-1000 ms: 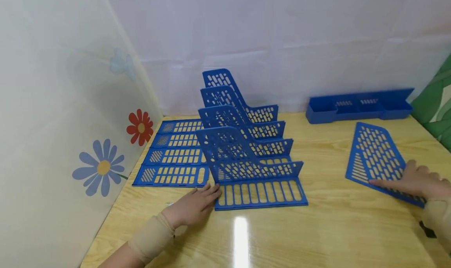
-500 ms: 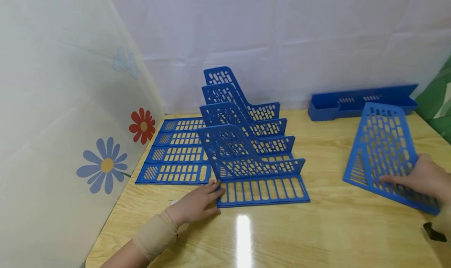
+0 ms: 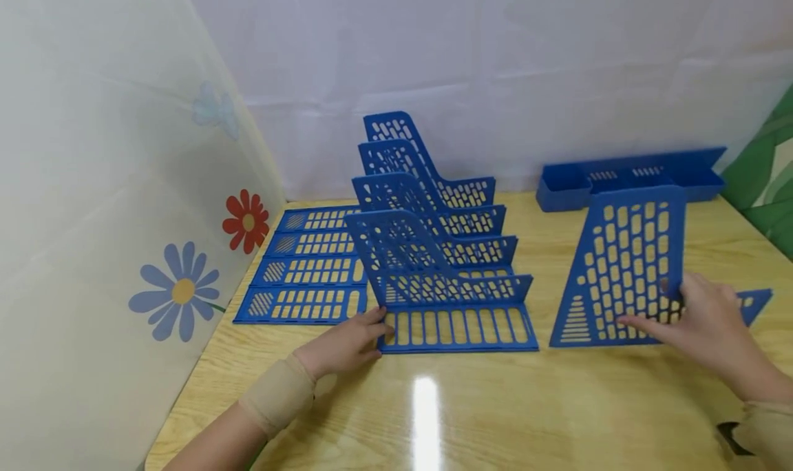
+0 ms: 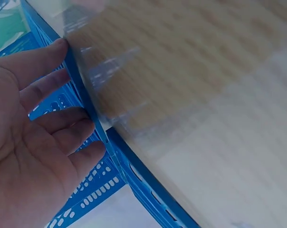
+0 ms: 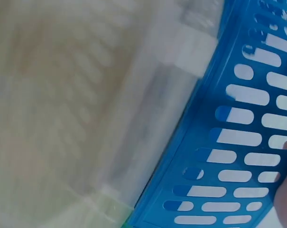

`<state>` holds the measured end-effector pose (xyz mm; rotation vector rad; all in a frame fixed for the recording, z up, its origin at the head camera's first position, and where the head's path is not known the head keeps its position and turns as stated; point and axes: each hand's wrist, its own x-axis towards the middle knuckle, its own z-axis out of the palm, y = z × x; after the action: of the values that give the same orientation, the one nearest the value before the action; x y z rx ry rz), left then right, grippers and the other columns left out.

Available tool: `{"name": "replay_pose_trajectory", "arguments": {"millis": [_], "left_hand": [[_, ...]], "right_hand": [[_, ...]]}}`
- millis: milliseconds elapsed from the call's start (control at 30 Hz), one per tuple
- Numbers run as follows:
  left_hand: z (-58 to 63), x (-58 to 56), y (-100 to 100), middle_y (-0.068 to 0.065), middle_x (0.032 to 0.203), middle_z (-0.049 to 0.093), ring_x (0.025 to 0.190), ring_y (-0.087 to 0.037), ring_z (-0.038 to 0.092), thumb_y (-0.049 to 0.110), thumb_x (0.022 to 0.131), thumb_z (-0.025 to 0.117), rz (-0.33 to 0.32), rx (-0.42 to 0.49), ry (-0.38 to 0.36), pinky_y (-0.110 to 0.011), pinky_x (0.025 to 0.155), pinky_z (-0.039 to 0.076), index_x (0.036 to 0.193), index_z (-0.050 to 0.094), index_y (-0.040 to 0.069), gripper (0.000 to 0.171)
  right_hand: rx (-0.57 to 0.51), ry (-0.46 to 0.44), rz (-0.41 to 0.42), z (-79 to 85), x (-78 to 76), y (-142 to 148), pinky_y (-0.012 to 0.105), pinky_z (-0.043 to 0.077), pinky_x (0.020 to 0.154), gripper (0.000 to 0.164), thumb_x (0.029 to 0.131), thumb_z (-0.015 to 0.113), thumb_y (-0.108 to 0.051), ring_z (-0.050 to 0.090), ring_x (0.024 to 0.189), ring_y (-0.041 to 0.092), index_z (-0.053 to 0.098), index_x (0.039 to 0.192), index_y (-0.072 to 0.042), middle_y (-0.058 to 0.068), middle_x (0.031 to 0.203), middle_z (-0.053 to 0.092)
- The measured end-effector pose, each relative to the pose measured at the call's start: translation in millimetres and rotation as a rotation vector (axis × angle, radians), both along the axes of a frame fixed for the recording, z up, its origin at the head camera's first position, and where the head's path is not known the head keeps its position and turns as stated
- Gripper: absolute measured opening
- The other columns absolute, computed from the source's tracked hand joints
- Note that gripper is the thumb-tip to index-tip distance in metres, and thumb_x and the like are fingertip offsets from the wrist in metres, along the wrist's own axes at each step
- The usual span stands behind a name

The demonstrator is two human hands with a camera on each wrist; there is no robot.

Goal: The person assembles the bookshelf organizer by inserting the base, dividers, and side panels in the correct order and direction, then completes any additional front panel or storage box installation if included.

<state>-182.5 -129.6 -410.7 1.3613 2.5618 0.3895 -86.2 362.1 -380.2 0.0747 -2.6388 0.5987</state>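
Right hand [image 3: 709, 326]: gripping 1 blue perforated plastic panel [image 3: 638, 264], upright, just right of 1 blue latticed plastic 4-divider rack [image 3: 434, 264]. Left hand [image 3: 347, 340]: straight-fingered, touching the rack's left edge. Hazards: panel could twist, gripped 1-handed; rack could slide under light contact.
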Motion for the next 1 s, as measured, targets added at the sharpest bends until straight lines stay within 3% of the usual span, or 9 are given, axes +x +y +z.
{"name": "replay_pose_trajectory", "arguments": {"millis": [133, 300, 500, 567, 700, 767, 900, 967, 1000], "left_hand": [[-2.1, -3.2, 0.0, -0.028, 0.144, 0.034, 0.133, -0.040, 0.034, 0.016, 0.091, 0.065, -0.002, 0.022, -0.015, -0.043, 0.103, 0.038, 0.126, 0.059, 0.005, 0.036], [-2.7, -4.1, 0.5, -0.029, 0.144, 0.034, 0.132, -0.040, 0.035, 0.015, 0.091, 0.065, -0.002, 0.040, -0.027, -0.043, 0.102, 0.039, 0.125, 0.059, 0.004, 0.036], [-1.0, -3.7, 2.3, -0.029, 0.143, 0.035, 0.131, -0.040, 0.036, 0.014, 0.091, 0.065, 0.006, 0.037, -0.030, -0.043, 0.103, 0.038, 0.125, 0.059, 0.003, 0.037], [-0.6, -3.5, 2.7, -0.029, 0.143, 0.035, 0.131, -0.040, 0.036, 0.013, 0.090, 0.066, 0.004, 0.043, -0.035, -0.044, 0.103, 0.038, 0.125, 0.059, 0.003, 0.037], [-1.1, -4.2, 2.7, -0.030, 0.143, 0.034, 0.131, -0.040, 0.037, 0.012, 0.090, 0.066, 0.000, 0.047, -0.055, -0.042, 0.102, 0.039, 0.125, 0.059, 0.002, 0.037], [-1.2, -5.0, 2.8, -0.030, 0.143, 0.034, 0.126, -0.038, 0.044, 0.013, 0.090, 0.066, 0.003, 0.048, -0.066, -0.040, 0.101, 0.041, 0.125, 0.060, 0.002, 0.038], [-1.8, -6.1, 2.4, -0.030, 0.143, 0.032, 0.090, -0.025, 0.066, 0.016, 0.090, 0.067, 0.012, 0.047, -0.092, -0.034, 0.094, 0.047, 0.126, 0.061, 0.003, 0.040], [-2.2, -6.0, 1.2, -0.031, 0.143, 0.031, 0.082, -0.023, 0.066, 0.016, 0.090, 0.066, 0.009, 0.048, -0.101, -0.031, 0.092, 0.049, 0.126, 0.060, 0.003, 0.039], [-2.3, -5.8, 0.6, -0.032, 0.143, 0.030, 0.081, -0.023, 0.066, 0.015, 0.090, 0.066, 0.005, 0.050, -0.105, -0.030, 0.090, 0.049, 0.126, 0.060, 0.003, 0.039]], "right_hand": [[0.029, 0.037, 0.055, -5.4, -4.6, -9.8, 0.051, 0.021, 0.071, 0.069, 0.058, 0.091, -0.024, 0.058, 0.077, 0.042, 0.057, 0.111, 0.003, 0.025, 0.088, 0.065], [0.037, 0.066, 0.056, -8.6, -6.6, -13.7, 0.048, 0.021, 0.070, 0.071, 0.055, 0.092, -0.022, 0.058, 0.077, 0.041, 0.057, 0.110, 0.003, 0.023, 0.088, 0.065], [0.039, 0.060, 0.065, -9.0, -7.1, -12.9, 0.049, 0.022, 0.070, 0.068, 0.058, 0.091, -0.026, 0.059, 0.077, 0.042, 0.059, 0.110, 0.003, 0.024, 0.088, 0.067], [0.047, 0.066, 0.080, -9.7, -7.3, -14.3, 0.048, 0.022, 0.070, 0.066, 0.057, 0.091, -0.025, 0.060, 0.074, 0.038, 0.060, 0.108, 0.001, 0.021, 0.086, 0.067], [0.055, 0.114, 0.118, -11.2, -8.1, -21.2, 0.046, 0.023, 0.071, 0.064, 0.053, 0.092, -0.020, 0.057, 0.074, 0.016, 0.061, 0.107, -0.003, 0.015, 0.086, 0.069], [0.041, 0.131, 0.122, -11.6, -7.8, -24.2, 0.046, 0.023, 0.071, 0.060, 0.053, 0.092, -0.018, 0.053, 0.074, 0.008, 0.061, 0.103, -0.004, 0.013, 0.085, 0.068], [0.021, 0.165, 0.126, -14.1, -4.4, -24.6, 0.039, 0.028, 0.074, 0.043, 0.055, 0.091, -0.014, 0.049, 0.063, -0.002, 0.061, 0.085, -0.010, 0.005, 0.074, 0.066], [0.002, 0.193, 0.162, -15.8, -2.4, -23.8, 0.026, 0.035, 0.071, 0.035, 0.056, 0.089, -0.009, 0.049, 0.056, -0.004, 0.062, 0.079, -0.013, -0.002, 0.070, 0.065], [-0.022, 0.203, 0.193, -16.8, -1.5, -24.2, 0.017, 0.036, 0.063, 0.032, 0.058, 0.088, -0.007, 0.049, 0.054, -0.006, 0.063, 0.077, -0.015, -0.007, 0.069, 0.065]]}}
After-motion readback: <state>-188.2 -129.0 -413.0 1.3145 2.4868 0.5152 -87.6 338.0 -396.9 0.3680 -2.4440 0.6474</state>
